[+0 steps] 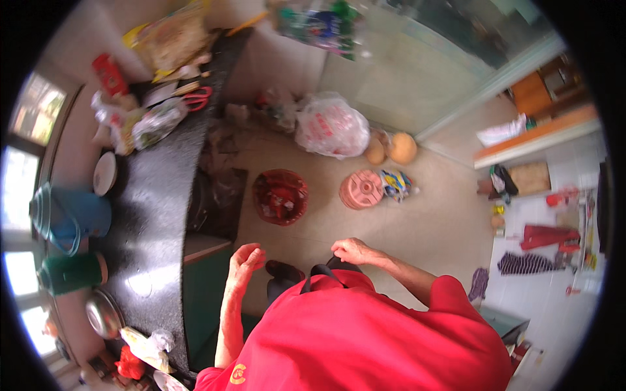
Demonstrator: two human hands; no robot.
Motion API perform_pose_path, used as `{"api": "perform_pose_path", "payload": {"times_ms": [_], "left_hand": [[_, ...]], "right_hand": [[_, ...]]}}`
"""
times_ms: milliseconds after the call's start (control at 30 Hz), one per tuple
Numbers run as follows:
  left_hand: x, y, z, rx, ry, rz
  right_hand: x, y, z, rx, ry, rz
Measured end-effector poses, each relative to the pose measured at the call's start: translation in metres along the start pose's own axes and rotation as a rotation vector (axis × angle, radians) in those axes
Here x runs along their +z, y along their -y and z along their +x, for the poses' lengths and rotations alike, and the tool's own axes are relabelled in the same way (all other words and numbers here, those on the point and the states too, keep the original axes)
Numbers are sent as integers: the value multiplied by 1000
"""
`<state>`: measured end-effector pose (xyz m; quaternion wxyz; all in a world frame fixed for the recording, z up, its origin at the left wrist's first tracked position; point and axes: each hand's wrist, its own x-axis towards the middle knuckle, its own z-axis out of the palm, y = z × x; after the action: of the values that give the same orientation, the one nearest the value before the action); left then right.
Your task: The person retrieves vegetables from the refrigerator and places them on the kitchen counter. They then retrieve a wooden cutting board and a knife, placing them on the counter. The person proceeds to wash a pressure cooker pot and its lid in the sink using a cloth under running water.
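My left hand (247, 264) is raised beside the counter's front edge, its fingers loosely bent and nothing visible in it. My right hand (354, 250) hovers over my dark trouser leg, fingers curled downward; their undersides are hidden. Between the hands a dark strap (320, 273) lies against my red shirt (371, 337). On the floor ahead stands a red waste bin (280, 197) with a liner and some litter inside. Right of it is a stack of pink plastic stools (362, 189), touching a colourful plastic packet (396, 184).
The dark stone counter (156, 195) at left carries a blue lidded bucket (73, 217), green thermos (73, 273), metal bowl (104, 314), white dish (105, 173), red-handled scissors (197, 99) and bagged vegetables (160, 123). A stuffed white plastic bag (332, 125) and round yellowish gourds (402, 148) sit by the glass partition (391, 73).
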<state>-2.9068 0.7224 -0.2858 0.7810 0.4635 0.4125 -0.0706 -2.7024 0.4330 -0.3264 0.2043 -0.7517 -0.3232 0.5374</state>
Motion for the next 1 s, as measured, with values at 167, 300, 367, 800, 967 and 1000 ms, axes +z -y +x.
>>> {"api": "perform_pose_path", "payload": {"times_ms": [167,300,367,800,967,1000], "left_hand": [[135,67,73,-160,95,292],[190,135,139,-122,267,415],[191,155,151,-298,156,858],[503,150,331,-174,359,996],[594,160,393,85,421,1118],[613,157,403,44,387,1100]], "right_hand": [[-48,-113,-117,107,-260,308],[-71,-200,-211,256,-598,-89],[-71,-220,-238,183,-586,180],[-275,-357,-328,186,-801,269],[-389,-470,-369,324,-961,389],[-404,-494,-380,343,-981,256]]}}
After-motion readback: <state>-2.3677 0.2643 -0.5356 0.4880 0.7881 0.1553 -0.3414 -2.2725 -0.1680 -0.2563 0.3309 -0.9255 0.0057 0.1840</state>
